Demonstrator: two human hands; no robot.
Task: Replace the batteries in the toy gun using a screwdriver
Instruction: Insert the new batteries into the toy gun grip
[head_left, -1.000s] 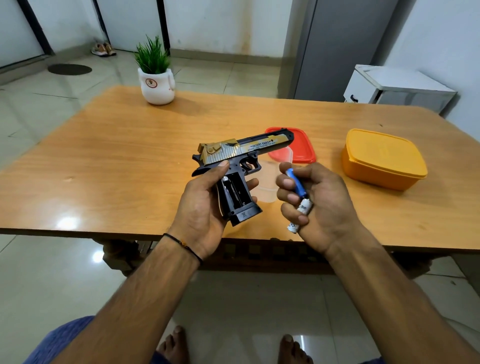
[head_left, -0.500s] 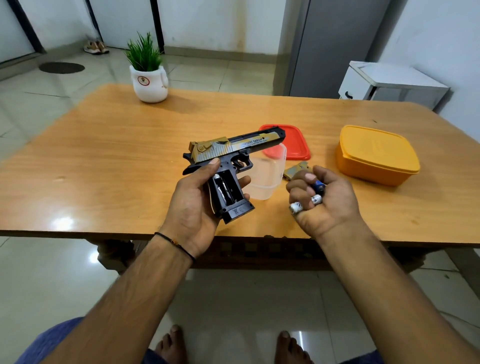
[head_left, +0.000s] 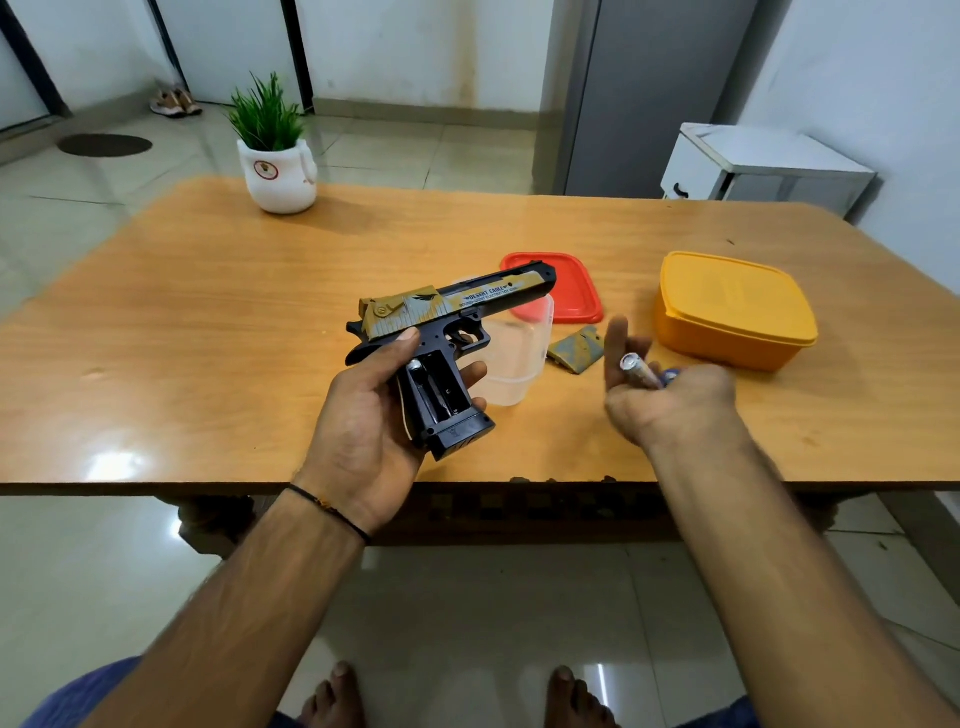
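2 hands above table near edge, left hand gripping gun by its handle as 0.5 s ago, battery bay open toward viewer, right hand now rolled palm-up, forefinger raised, other fingers curled round battery and blue item, cover on table beside tub

Table holds plant, orange box, red lid; shoes, perhaps, beyond.

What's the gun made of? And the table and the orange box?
Gun: looks like plastic, black grip with gold paint worn in streaks.
Table: wood or wood-look laminate, grain lines under a glossy coat that mirrors the light.
Box: likely plastic, smooth, matte, one even orange-yellow colour.
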